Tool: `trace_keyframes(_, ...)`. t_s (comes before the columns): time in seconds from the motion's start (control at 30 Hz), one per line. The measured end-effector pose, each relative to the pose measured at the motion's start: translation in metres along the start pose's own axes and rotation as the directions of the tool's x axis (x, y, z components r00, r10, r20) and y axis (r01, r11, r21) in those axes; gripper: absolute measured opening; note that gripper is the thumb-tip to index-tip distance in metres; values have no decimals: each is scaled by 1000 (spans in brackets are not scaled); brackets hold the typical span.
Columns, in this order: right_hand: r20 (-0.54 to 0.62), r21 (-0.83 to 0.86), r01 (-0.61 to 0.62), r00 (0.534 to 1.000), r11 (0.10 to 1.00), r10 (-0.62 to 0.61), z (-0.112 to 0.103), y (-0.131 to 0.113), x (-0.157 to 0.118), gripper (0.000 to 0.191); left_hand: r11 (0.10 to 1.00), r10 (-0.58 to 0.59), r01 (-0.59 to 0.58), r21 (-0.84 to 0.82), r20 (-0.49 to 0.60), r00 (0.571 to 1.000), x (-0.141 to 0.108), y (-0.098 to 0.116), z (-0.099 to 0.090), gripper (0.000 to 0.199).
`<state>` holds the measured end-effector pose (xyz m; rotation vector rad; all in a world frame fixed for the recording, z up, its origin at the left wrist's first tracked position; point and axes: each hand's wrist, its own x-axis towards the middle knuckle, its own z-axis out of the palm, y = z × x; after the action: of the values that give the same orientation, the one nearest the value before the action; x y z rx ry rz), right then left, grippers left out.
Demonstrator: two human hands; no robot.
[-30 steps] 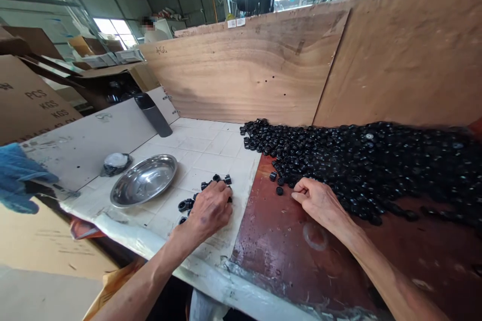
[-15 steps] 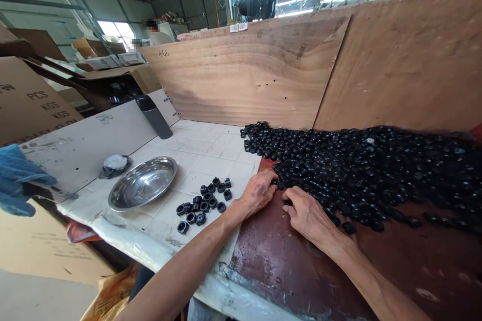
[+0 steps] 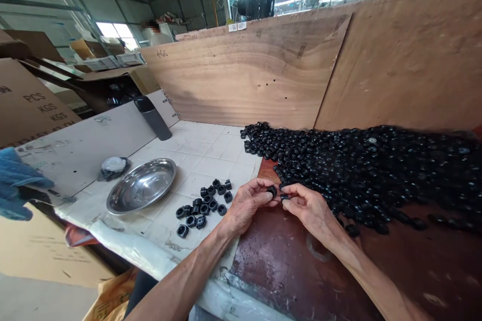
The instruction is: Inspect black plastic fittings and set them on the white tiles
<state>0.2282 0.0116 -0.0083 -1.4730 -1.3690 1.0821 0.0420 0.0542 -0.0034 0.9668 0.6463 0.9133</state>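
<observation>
Between the thumb and fingers of my left hand (image 3: 251,203) is a small round black plastic part (image 3: 271,191), with what looks like an opening facing me. My right hand (image 3: 309,206) pinches another small black part (image 3: 284,197), mostly covered by the fingertips. The two hands nearly meet above the dark red board (image 3: 271,266), at the near edge of a large pile of black parts (image 3: 339,160). Left of my left hand, a small group of similar hollow black parts (image 3: 204,207) lies on the white tabletop (image 3: 205,148).
A shallow steel bowl (image 3: 142,185) stands left of the small group, beside a plastic-wrapped roll (image 3: 114,166). Farther back a dark bottle (image 3: 153,118) leans against the low side board. A tall wooden panel (image 3: 244,75) closes off the back. A blue cloth (image 3: 22,180) hangs at left.
Both hands have drawn slightly back from the pile's edge and closer together. The black part in my left hand has come into view, and my right fingers now pinch another part.
</observation>
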Motion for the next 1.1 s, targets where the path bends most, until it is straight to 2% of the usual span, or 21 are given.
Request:
trace_keyframes(0.1,-5,-38,6,1000,999,-6,-1,2,0,30,997,-50,49,-56,-21,999,2,1,-2,25)
trace_keyframes(0.17,-17,-43,53,998,998,-54,1,4,0,30,994,-81,78,-78,-36,996,2,1,-4,26)
trace_keyframes(0.27,-47,-43,124,991,991,-126,7,5,-3,26,991,-124,123,-50,-12,992,1,-1,-6,28)
trace_keyframes(0.33,-15,0,112,994,994,-112,11,3,-5,24,991,-134,134,-12,0,991,-1,-3,-5,30)
trace_keyframes(0.43,51,79,60,997,995,-64,15,-1,-7,23,993,-108,109,50,-31,994,-3,-4,-2,27)
trace_keyframes(0.5,41,67,45,998,997,-48,14,-5,-8,21,991,-91,96,97,-59,994,-4,-3,1,25)
trace_keyframes(0.63,13,60,6,1000,998,-7,11,-7,-8,25,986,-74,84,146,-70,995,-5,-1,6,34)
trace_keyframes(0.8,120,207,-81,991,975,57,9,-10,-7,23,980,-79,94,173,-93,993,-6,0,5,26)
trace_keyframes(0.97,92,209,-54,995,976,35,11,-16,-10,19,976,-83,94,196,-65,994,-10,9,9,24)
trace_keyframes(1.1,18,213,20,1000,977,-25,14,-18,-13,24,962,-11,28,271,-65,998,-13,13,13,27)
